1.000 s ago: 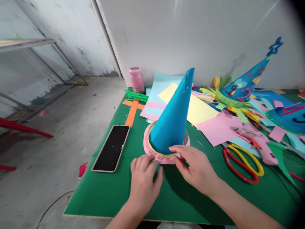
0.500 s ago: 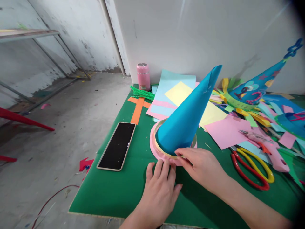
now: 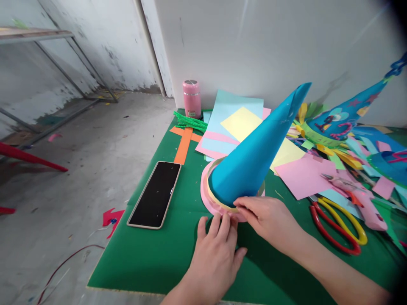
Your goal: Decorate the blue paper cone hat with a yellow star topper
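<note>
A blue paper cone hat point(image 3: 251, 152) leans to the right inside a pale yellow paper band point(image 3: 212, 191), which sits on a round pink paper brim point(image 3: 205, 195). My right hand point(image 3: 270, 218) pinches the near edge of the yellow band between thumb and fingers, close to the foot of the cone. With fingers spread, my left hand point(image 3: 214, 256) lies palm down in front, its fingertips resting on the near edge of the pink brim. The fingers cover part of the brim.
A phone point(image 3: 155, 195) lies at left on the green table point(image 3: 133, 262). Behind stand a pink flask point(image 3: 191, 99) and green pipe cleaners point(image 3: 190, 123). Right are scissors point(image 3: 338, 224), a pink glue gun point(image 3: 359, 197), coloured paper sheets point(image 3: 302, 173) and a decorated cone hat point(image 3: 340, 120).
The cone's tip has swung a little further to the right. Both hands keep nearly the same place at the brim, and the view has shifted slightly.
</note>
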Motion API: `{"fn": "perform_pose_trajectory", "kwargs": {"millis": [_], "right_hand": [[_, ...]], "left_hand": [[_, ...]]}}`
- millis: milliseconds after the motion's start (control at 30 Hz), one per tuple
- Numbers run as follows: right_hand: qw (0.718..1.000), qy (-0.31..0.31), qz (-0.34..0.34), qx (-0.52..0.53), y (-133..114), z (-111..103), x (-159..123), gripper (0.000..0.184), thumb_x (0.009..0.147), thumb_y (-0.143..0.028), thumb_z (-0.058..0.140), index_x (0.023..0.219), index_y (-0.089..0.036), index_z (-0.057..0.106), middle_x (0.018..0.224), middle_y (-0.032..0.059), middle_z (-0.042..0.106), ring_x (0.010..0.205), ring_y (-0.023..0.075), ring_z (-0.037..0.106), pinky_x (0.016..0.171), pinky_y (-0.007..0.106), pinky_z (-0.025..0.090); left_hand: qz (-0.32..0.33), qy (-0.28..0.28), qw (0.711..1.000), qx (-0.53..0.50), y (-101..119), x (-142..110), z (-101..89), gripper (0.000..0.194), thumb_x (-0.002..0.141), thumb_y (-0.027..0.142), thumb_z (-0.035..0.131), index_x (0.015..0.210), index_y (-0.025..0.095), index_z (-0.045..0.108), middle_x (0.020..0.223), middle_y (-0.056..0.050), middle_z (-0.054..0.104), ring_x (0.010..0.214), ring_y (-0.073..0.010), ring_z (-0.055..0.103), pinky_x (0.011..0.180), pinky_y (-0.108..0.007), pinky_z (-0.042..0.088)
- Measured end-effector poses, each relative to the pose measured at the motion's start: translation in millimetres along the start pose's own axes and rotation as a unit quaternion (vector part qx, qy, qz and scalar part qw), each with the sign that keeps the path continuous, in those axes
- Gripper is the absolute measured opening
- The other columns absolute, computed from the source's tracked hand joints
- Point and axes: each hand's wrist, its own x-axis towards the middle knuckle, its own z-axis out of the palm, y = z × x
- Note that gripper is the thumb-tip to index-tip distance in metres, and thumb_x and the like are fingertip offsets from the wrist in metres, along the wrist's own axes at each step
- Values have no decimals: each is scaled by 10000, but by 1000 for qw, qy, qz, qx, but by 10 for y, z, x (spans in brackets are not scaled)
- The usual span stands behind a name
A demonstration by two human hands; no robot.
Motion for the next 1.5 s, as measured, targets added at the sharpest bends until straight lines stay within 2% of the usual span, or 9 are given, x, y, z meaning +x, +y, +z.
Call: {"fn": "perform_pose_trajectory", "kwargs": {"millis": [433,767,1067,1500], "right_hand": [[1000,-6,10,-13,-34,-16,9,164,856,-223,436,885,-229,598,768,-7,675,647,148,598,537,248,359],[996,-75,17,-54,-56,-25,42,175,862,-226,416,881,-256,588,772,-15,681,664,174,606,514,263,315],[995,-68,19,-68,-58,-25,63,160,850,-224,437,855,-240,597,721,-6,679,624,168,600,482,259,274],[997,-35,4,-72,-31,74,-7,157,847,-202,440,864,-214,595,712,20,679,632,167,602,522,259,306]], "left_hand": [[-19,-24,999,-40,11,8,-49,476,845,456,325,1231,196,423,1236,-93,494,1126,-277,394,890,-537,270],[-23,-35,998,-47,19,-8,-44,496,859,457,268,1270,197,366,1255,-94,465,1151,-267,359,906,-540,249],[-18,-23,999,-45,14,-7,-56,478,855,433,301,1264,197,377,1227,-104,475,1132,-276,373,899,-535,258],[-22,-15,999,-23,17,-7,-40,477,850,449,296,1236,196,416,1227,-100,499,1127,-274,401,894,-521,274]]}}
